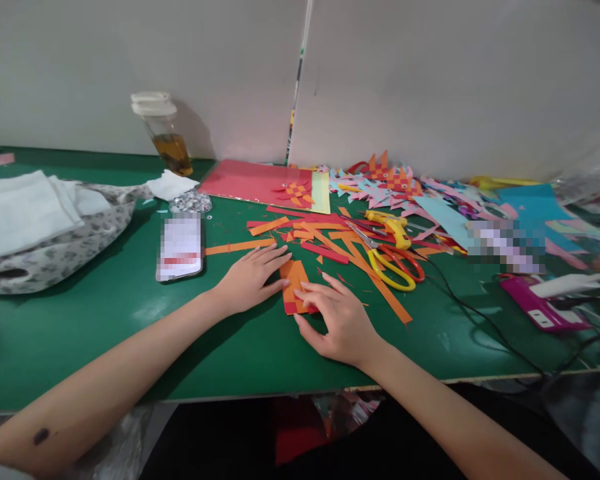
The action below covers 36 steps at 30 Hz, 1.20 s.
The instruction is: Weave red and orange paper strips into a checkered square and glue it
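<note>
A small piece of woven orange and red paper strips (291, 297) lies flat on the green table (220, 360). My left hand (253, 277) rests palm down at its left edge, fingers spread, thumb touching the paper. Over its right side is my right hand (337, 317), fingers apart and bent, fingertips on the strips; it hides part of the weave. Loose orange paper strips (387, 300) and red strips (325, 253) are scattered just beyond. Close to them lie yellow-handled scissors (395, 272), red-handled scissors (405, 257) and a yellow glue gun (393, 227).
A phone (181, 247) lies left, near a lidded bottle (165, 137) and a patterned cloth bundle (80, 247). Red paper sheets (250, 179) carry a woven paper fish (297, 193). At right are a purple power strip (545, 310), a black cable (470, 310) and colored paper scraps (370, 190).
</note>
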Each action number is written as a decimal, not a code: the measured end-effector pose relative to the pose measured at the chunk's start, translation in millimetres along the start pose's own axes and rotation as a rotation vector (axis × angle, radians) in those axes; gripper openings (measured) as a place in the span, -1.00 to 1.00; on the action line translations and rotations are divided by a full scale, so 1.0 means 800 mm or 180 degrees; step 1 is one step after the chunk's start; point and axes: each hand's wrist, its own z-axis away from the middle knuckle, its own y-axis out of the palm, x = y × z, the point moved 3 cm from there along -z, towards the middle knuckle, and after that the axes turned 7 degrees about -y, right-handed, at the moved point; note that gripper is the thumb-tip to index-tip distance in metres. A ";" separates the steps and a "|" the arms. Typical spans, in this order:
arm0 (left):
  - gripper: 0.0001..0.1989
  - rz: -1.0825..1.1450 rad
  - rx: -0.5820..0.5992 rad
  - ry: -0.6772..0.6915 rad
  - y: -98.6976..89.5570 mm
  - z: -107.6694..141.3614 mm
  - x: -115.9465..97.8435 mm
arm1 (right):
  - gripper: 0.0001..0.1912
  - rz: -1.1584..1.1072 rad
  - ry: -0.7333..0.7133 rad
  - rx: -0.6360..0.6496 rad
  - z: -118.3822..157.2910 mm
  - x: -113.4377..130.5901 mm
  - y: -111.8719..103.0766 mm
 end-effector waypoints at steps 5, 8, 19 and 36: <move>-0.49 0.0006 -0.0047 -0.0009 0.000 0.000 0.002 | -0.89 -0.0039 0.0024 0.0076 0.001 0.002 0.001; -0.49 0.0015 -0.0059 -0.0009 0.001 0.000 0.003 | -0.81 0.0027 -0.0005 0.0083 0.000 0.003 -0.001; -0.49 -0.0012 -0.0022 0.0038 -0.002 0.000 -0.003 | -0.85 -0.0242 -0.0527 0.0222 -0.006 0.012 -0.006; -0.50 0.0006 -0.0044 -0.0004 0.000 -0.001 -0.002 | -0.84 -0.0408 -0.0607 0.0275 -0.004 0.014 -0.007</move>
